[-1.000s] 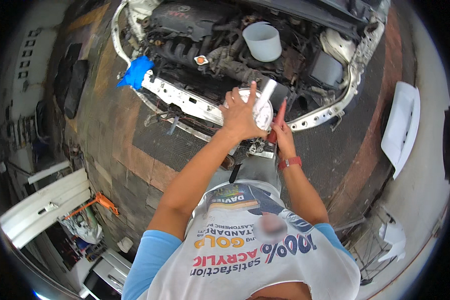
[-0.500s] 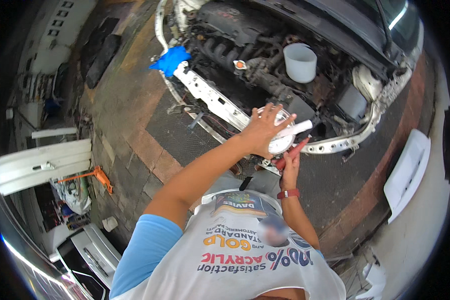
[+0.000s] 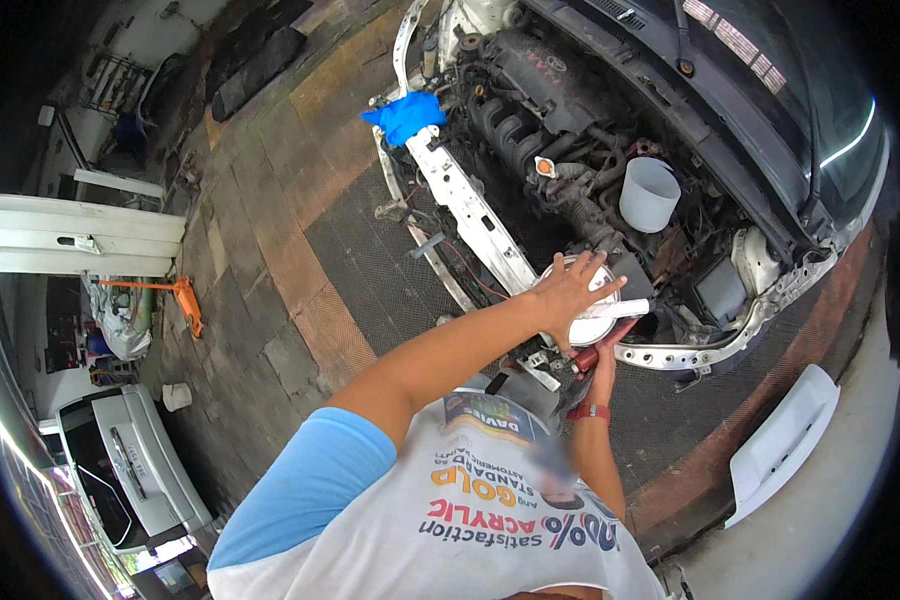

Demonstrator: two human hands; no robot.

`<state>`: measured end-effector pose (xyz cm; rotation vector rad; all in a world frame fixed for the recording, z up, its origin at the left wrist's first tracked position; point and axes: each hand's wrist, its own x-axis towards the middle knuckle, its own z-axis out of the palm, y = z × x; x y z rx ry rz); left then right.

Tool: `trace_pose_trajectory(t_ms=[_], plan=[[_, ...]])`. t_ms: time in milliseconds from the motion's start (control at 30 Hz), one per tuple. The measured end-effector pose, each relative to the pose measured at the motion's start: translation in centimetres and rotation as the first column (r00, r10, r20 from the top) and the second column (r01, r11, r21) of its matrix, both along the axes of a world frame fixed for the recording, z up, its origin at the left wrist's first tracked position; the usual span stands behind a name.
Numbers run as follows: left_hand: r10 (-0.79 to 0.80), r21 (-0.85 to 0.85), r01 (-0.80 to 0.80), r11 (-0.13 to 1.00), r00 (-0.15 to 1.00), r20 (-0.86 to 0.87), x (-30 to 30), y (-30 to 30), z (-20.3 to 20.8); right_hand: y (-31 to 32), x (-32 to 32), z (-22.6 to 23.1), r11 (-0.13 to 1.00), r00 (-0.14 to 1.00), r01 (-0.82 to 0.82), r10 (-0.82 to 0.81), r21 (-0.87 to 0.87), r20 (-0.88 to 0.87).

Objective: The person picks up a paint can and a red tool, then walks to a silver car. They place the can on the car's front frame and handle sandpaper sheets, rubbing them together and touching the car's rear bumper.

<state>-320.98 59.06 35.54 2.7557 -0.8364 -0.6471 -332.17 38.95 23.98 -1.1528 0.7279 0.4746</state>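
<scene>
At the front edge of an open car engine bay, my two hands meet at a round, white-rimmed vessel (image 3: pixel 592 330). My left hand (image 3: pixel 568 298) lies across its top with the fingers spread. A short white cylinder (image 3: pixel 626 308) sticks out across the vessel, past my fingertips; whether it is joined to the vessel I cannot tell. Below, my right hand (image 3: pixel 602 372) is closed around a red handle-like part (image 3: pixel 610 340) beside the vessel. My palm covers part of the vessel's top.
A translucent white tub (image 3: pixel 650 196) stands on the engine (image 3: pixel 545 85). Blue cloth (image 3: pixel 407 118) lies on the white front crossbar (image 3: pixel 470 210). Right, a white body panel (image 3: pixel 785 445) leans by the wall. Left are an orange jack (image 3: pixel 187 307) and a parked silver vehicle (image 3: pixel 140 460).
The view has turned, so the car sits farther right and lower in it. Both hands keep their hold and placement on the vessel and the red part.
</scene>
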Motion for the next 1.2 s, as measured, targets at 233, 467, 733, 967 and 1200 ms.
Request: trace_pose_trajectory(t_ms=[233,467,733,967,1200], plan=[[0.044,0.005,-0.044,0.999,0.998,-0.05,-0.8,-0.1,0.1,0.0,0.0,0.4,0.998,0.999,-0.052,0.052,-0.035,0.005],[0.069,0.043,-0.07,0.997,0.997,0.03,-2.4,-0.2,-0.5,0.2,-0.6,0.1,0.999,0.999,-0.029,0.029,0.016,-0.02],[0.067,0.013,-0.067,0.998,0.998,0.011,-2.7,0.5,0.4,1.2,-0.7,1.3,0.998,0.999,-0.043,0.042,-0.034,-0.031],[0.119,-0.02,-0.118,0.993,0.992,0.047,-2.4,4.6,4.1,4.7,0.7,4.4,0.997,0.997,-0.076,0.076,-0.011,0.025],[0.241,-0.045,-0.238,0.97,0.967,0.083,-1.2,14.5,5.4,13.4,4.8,4.4,0.98,0.972,-0.199,0.196,0.009,0.133]])
